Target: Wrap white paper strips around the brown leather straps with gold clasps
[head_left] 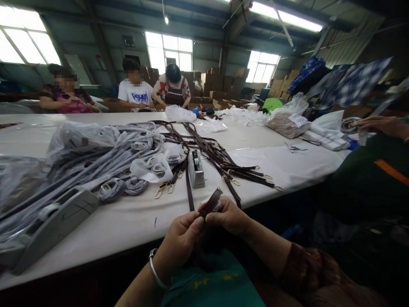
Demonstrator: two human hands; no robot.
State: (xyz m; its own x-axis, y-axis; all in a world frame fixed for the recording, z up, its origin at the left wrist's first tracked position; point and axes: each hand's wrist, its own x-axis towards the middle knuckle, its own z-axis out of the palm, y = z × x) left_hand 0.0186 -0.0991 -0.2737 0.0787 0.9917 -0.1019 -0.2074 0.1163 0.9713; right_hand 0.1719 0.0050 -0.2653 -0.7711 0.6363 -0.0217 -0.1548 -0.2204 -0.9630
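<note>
Left hand and right hand, fingers pinching one brown strap, white bench strewn with straps, bagged straps, tape dispenser, warehouse room, stacked cartons, bright windows

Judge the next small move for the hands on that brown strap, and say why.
Probably keep rolling the brown strap tighter. Both the left hand and the right hand pinch its end at the table edge, with a coil seemingly forming in the right hand, and wrapped coils already lie on the table beside loose straps.
</note>
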